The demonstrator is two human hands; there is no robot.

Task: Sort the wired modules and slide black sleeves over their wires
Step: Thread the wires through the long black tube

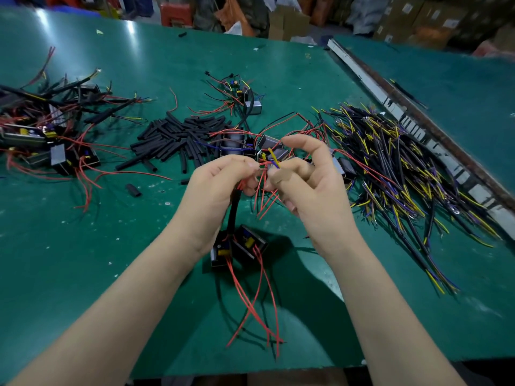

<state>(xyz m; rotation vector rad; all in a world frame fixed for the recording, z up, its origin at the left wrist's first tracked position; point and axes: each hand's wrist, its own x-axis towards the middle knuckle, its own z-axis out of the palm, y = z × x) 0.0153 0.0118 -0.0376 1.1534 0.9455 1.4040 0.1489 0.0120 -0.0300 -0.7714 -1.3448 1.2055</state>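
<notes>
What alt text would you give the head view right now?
Two bare hands, left hand and right hand, pinch thin red, yellow and blue wires above a green table; two small black wired modules dangle below. Behind lies a pile of short black sleeves.

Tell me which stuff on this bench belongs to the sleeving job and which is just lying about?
In the job:
left hand and right hand, pinching wires
two hanging modules
black sleeves pile
sleeved modules heap
unsleeved modules

Lying about:
loose wire bundle
metal rail
cardboard boxes
</notes>
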